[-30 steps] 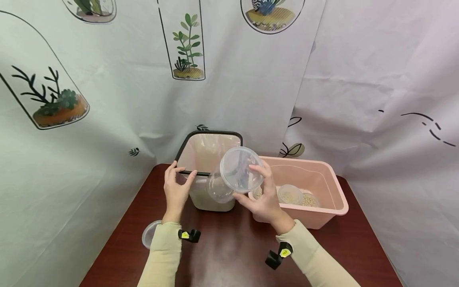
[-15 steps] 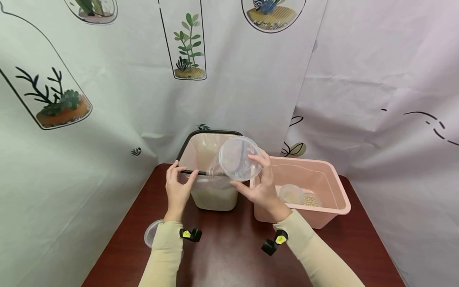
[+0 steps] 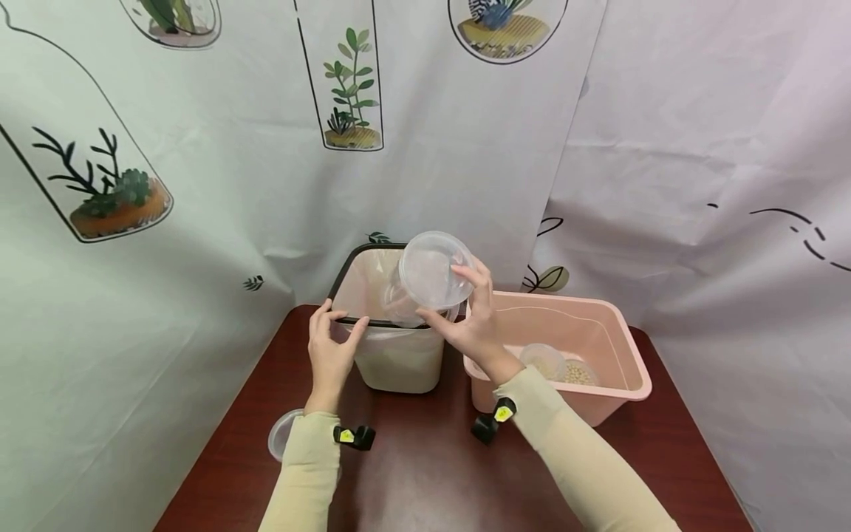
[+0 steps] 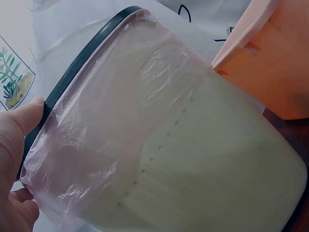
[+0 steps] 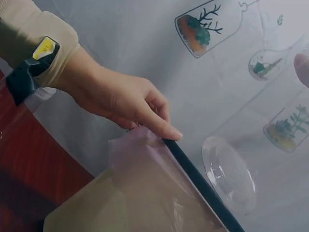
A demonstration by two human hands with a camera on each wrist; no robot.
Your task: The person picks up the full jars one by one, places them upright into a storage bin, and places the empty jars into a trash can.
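Observation:
My left hand (image 3: 330, 360) grips the near-left rim of a lined trash bin (image 3: 403, 366), thumb and fingers on either side of the black ring (image 4: 77, 67). The bin's translucent plastic liner (image 4: 111, 111) hangs down over its outside. In my right hand (image 3: 468, 318) is a clear round plastic container (image 3: 432, 270), held tilted over the near-right side of the bin's mouth. Its wide round end faces me, and its other end (image 5: 229, 174) points down toward the bin. I see no contents in the container, and cannot tell which end is open.
A pink rectangular tub (image 3: 558, 303) stands right of the bin, with small clear containers (image 3: 544, 360) of pale beans or grain inside. A clear round lid (image 3: 284, 434) lies on the dark red table (image 3: 425, 473) by my left forearm. A printed curtain (image 3: 465, 162) hangs behind.
My right hand has carried the clear container up and slightly left, from in front of the bin's rim to over its mouth. The left hand stays on the rim.

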